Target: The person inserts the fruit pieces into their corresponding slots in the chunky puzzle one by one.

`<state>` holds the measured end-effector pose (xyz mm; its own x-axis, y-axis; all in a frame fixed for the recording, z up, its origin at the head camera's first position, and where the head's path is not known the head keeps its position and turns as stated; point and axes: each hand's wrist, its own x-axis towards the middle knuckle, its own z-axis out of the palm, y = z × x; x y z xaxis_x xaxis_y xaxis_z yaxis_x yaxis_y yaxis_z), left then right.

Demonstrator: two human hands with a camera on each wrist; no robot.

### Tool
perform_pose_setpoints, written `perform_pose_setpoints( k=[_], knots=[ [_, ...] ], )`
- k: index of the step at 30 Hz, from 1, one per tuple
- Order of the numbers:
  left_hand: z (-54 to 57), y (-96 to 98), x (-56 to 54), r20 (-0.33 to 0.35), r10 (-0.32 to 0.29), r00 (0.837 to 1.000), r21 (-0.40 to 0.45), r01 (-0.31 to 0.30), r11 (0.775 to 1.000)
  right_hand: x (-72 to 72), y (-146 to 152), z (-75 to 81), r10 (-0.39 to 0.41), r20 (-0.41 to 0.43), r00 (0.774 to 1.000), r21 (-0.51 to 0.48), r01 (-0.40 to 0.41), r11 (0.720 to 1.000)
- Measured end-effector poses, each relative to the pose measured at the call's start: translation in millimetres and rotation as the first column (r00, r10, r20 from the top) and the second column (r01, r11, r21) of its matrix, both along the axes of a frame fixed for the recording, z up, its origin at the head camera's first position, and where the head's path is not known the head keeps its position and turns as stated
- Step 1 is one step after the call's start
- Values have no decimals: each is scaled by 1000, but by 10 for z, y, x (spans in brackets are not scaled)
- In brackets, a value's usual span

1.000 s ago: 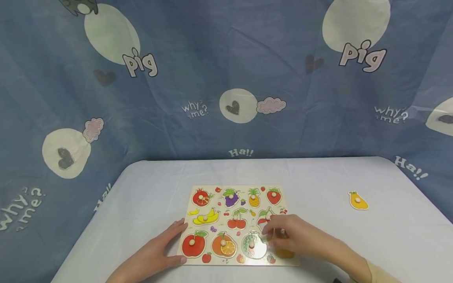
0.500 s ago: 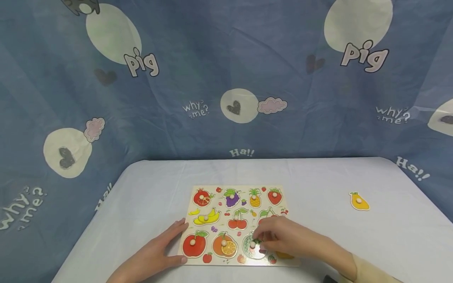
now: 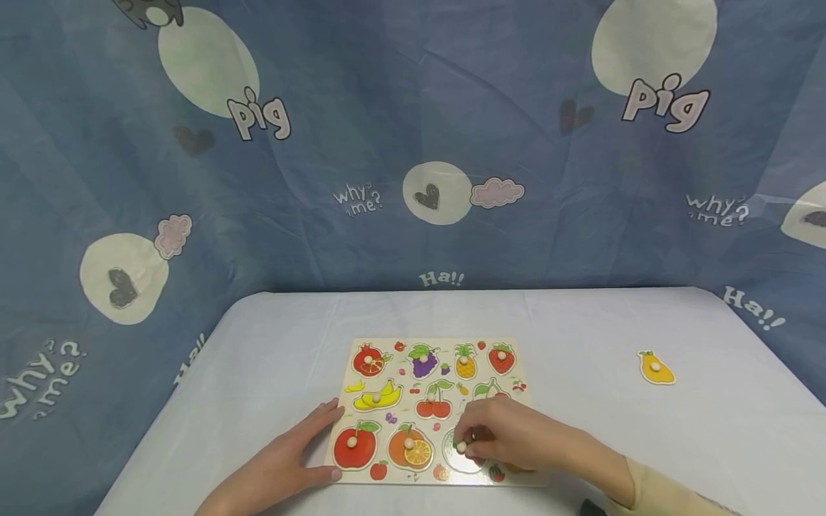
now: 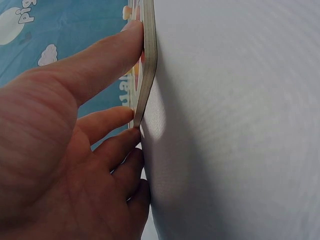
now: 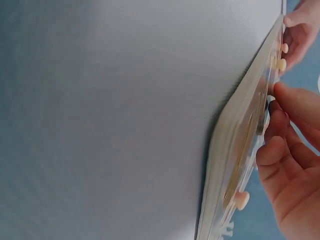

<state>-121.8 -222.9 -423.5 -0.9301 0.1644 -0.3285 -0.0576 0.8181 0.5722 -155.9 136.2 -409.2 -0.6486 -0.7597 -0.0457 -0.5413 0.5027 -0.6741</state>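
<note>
Across the white table lies a wooden fruit puzzle board (image 3: 416,426) holding knobbed fruit pieces. My left hand (image 3: 284,459) rests at its left edge, the thumb (image 4: 112,55) on the board's rim and the other fingers fairly straight along the side. Over the bottom row, my right hand (image 3: 516,433) pinches the small knob of a watermelon puzzle piece (image 3: 457,462). Fingers and glare hide most of that piece, so I cannot tell whether it sits flat in its recess. In the right wrist view the curled fingers (image 5: 285,155) stay close above the board.
A loose yellow pear piece (image 3: 656,368) with a knob lies on the right of the white tablecloth (image 3: 594,322). Beside the watermelon sits an orange piece (image 3: 409,446), then an apple piece (image 3: 354,446). A blue printed curtain (image 3: 361,244) hangs behind the table.
My right hand has moved left from the board's right side to the watermelon piece and has closed its fingertips on the knob. My left hand stays in place.
</note>
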Motion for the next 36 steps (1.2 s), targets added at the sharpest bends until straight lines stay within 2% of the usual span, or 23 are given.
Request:
perform_pose_setpoints(
  k=[14, 20, 26, 30, 36],
  knots=[
    [2, 3, -1, 9, 5, 1000, 4, -5, 1000, -7, -4, -7, -11, -25, 1000, 22, 11, 1000],
    [6, 10, 0, -1, 1, 1000, 0, -1, 1000, 8, 34, 19, -29, -27, 999, -8, 29, 1000],
    [6, 11, -1, -2, 3, 1000, -3, -3, 1000, 41, 134, 53, -48, -6, 999, -81, 48, 996],
    [-2, 9, -7, -1, 2, 1000, -2, -2, 1000, 63, 221, 63, -75, -10, 997, -106, 73, 992],
    [-10, 3, -9, 0, 0, 1000, 3, 0, 1000, 103, 352, 109, -149, -10, 989, -87, 148, 985]
  ],
)
